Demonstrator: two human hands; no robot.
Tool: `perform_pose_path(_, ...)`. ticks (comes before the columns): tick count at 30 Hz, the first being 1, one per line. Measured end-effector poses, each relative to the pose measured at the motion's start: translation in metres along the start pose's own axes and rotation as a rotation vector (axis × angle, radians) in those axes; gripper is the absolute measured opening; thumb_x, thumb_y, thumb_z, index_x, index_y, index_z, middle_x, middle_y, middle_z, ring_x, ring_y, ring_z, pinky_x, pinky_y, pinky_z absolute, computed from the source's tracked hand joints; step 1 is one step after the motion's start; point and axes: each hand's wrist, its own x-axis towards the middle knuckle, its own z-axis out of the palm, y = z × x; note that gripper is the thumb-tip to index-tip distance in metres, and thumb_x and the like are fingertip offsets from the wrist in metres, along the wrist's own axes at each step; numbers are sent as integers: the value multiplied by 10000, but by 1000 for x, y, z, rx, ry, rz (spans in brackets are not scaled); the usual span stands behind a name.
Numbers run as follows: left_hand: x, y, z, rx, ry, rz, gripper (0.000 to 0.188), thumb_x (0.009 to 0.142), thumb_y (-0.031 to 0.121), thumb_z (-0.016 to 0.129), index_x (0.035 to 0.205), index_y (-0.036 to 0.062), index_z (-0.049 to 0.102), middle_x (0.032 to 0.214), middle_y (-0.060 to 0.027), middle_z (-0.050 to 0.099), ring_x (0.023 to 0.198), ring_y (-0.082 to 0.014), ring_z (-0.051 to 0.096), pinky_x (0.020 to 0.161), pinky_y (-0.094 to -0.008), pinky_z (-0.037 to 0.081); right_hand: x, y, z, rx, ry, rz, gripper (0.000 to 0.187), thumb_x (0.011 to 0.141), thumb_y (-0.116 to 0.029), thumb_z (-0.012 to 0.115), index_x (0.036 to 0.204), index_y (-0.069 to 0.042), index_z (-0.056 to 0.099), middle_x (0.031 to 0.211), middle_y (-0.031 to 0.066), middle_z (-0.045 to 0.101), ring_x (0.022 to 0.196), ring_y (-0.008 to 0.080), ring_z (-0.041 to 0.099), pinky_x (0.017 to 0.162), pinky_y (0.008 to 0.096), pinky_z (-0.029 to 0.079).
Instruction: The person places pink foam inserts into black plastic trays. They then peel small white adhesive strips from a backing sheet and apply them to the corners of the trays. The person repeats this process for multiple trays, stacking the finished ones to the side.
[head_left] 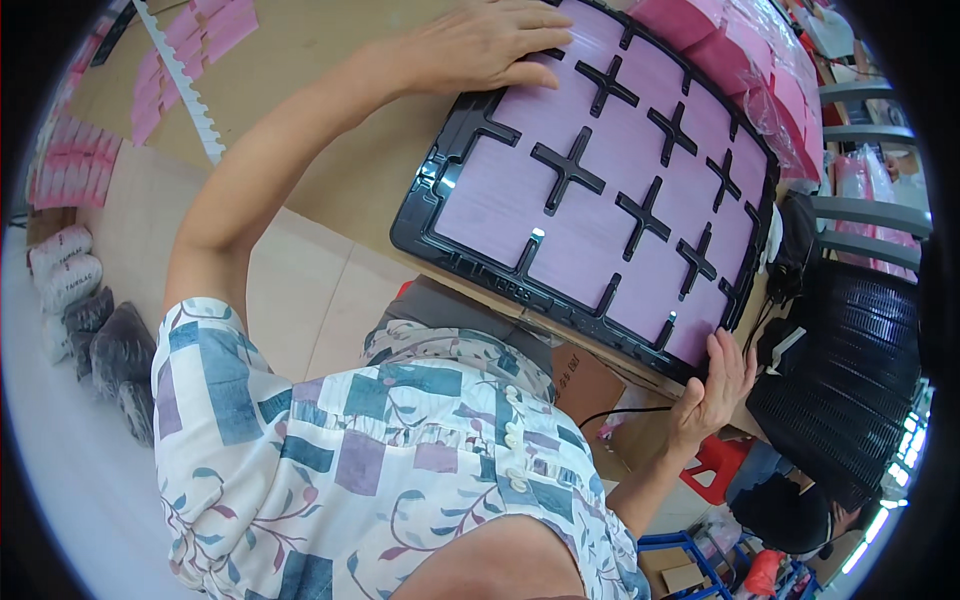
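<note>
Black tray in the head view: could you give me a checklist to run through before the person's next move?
1. Left grip at the black tray: ok, fingers spread over its far left corner.
2. Right grip touching the near right corner: cannot tell; it is right beside it.
3. Cross-shaped dividers uncovered: ok, six full crosses show.
4. Tray's whole underside supported by the table: cannot tell, hidden.
5. Free space along the far right side: not ok, plastic-wrapped pink pieces crowd it.
</note>
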Motion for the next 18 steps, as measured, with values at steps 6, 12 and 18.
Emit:
perform_pose_path(6, -75, 100, -32, -173, -134, 53, 630, 942, 537, 484, 1175, -30, 629, 1258, -186, 621, 1209, -345, 575, 1104, -546, 342, -13, 4, -1, -96, -70, -50, 520, 1013, -452, 426, 1086, -16, 700, 1130, 88, 695, 1135, 283, 614, 1107, 533, 309)
perform_pose_path(12, -95, 129, -28, -64, -153, -21, 639, 933, 556, 472, 1187, -2, 651, 1312, -169, 595, 1257, -348, 540, 1126, -558, 290, -5, 14, -4, 28, 5, -49, 449, 943, -432, 553, 1065, -27, 705, 1115, 91, 691, 1110, 273, 614, 1089, 519, 327)
perform_pose_path(18, -91, 136, -32, -61, -162, -54, 574, 913, 521, 537, 1169, 22, 660, 1319, -156, 593, 1265, -350, 530, 1125, -570, 268, -19, 13, 1, 9, -3, -93, 482, 925, -472, 561, 1094, -42, 699, 1127, 88, 689, 1131, 259, 601, 1097, 514, 309)
